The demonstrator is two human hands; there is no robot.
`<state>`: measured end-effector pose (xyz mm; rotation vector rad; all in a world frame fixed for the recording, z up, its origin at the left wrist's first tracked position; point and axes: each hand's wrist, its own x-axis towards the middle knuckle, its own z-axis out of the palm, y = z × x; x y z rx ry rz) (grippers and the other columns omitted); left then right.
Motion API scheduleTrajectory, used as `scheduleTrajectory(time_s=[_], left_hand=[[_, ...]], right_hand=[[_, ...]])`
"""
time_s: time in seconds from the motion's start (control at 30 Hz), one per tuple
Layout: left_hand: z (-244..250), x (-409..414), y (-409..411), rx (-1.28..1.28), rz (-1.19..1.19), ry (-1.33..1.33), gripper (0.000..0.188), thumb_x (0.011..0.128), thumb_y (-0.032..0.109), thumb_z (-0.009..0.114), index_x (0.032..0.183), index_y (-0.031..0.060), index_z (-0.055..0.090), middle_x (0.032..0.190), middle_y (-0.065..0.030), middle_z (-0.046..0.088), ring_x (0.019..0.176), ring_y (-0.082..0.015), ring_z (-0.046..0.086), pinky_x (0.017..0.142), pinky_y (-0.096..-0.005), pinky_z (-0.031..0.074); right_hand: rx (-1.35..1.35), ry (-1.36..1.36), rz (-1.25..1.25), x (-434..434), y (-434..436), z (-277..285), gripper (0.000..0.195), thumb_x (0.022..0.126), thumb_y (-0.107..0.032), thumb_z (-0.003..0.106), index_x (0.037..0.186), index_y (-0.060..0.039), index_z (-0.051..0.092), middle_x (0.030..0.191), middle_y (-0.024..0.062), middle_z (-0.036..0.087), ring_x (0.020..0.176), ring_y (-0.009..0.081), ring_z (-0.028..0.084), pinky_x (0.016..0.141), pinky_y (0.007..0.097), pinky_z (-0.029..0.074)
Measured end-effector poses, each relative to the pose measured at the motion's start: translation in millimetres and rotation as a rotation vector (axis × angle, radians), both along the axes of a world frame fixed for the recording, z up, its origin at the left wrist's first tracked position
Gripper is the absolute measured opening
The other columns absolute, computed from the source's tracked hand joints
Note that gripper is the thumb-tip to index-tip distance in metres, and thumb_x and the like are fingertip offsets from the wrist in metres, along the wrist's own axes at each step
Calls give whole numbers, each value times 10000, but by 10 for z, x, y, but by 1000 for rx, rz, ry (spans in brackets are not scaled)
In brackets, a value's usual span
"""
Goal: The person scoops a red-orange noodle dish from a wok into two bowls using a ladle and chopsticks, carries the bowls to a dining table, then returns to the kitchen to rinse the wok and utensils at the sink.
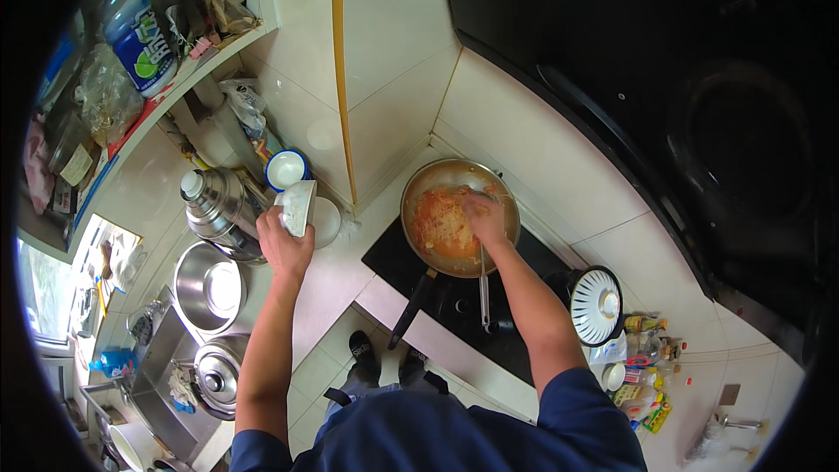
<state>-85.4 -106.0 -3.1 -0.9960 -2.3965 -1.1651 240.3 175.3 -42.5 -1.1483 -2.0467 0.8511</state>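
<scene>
My left hand (286, 242) grips a small white bowl (299, 207), tipped on its side above the counter. Just past it lies a white plate (326, 221), and a blue-rimmed white bowl (286, 170) stands behind. My right hand (486, 215) is over the frying pan (460, 170), slightly blurred, its fingers pointing down at the food; whether they pinch anything is hidden. Reddish-orange food with pale shreds (442, 219) covers the middle of the pan. A metal utensil's handle (484, 295) leans out over the pan's near rim, below my wrist.
The pan's black handle (411, 310) juts past the front of the black cooktop (393, 252). A steel vacuum flask (226, 213) and a steel basin (210, 287) stand left, near the sink (160, 387). A lidded pot (595, 306) and several bottles (645, 347) are right. A black range hood (629, 144) overhangs.
</scene>
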Motion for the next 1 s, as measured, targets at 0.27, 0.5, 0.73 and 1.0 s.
scheduleTrajectory(time_s=[0.27, 0.5, 0.73, 1.0], left_hand=[[-81, 214, -316, 297, 19, -312, 566, 793, 170, 720, 1259, -13, 456, 1147, -180, 497, 1076, -314, 515, 978, -415, 419], [11, 277, -398, 283, 53, -353, 594, 794, 182, 734, 1280, -12, 451, 1176, -188, 495, 1094, -339, 517, 977, -430, 420], [33, 127, -404, 245, -9, -121, 614, 779, 186, 757, 1283, -4, 462, 1202, -207, 495, 1117, -378, 520, 985, -454, 426], [-128, 150, -475, 647, 7, -773, 485, 893, 259, 636, 1274, 40, 429, 1157, -99, 510, 1045, -196, 519, 951, -339, 422]], right_hand=[[-37, 55, 104, -104, -120, 227, 232, 916, -243, 737, 1041, -50, 772, 971, 139, 768, 873, 247, 738, 806, 310, 559], [-37, -81, 233, -55, -573, 330, 231, 935, -228, 707, 1033, -24, 754, 908, 168, 747, 833, 277, 735, 751, 335, 563], [172, 21, 111, 406, -1037, 928, 200, 956, -210, 686, 997, -22, 739, 886, 164, 732, 820, 302, 734, 733, 337, 568], [264, 265, -160, 1083, -1451, 1214, 302, 1081, -223, 501, 920, 10, 606, 914, 118, 651, 804, 183, 583, 722, 301, 476]])
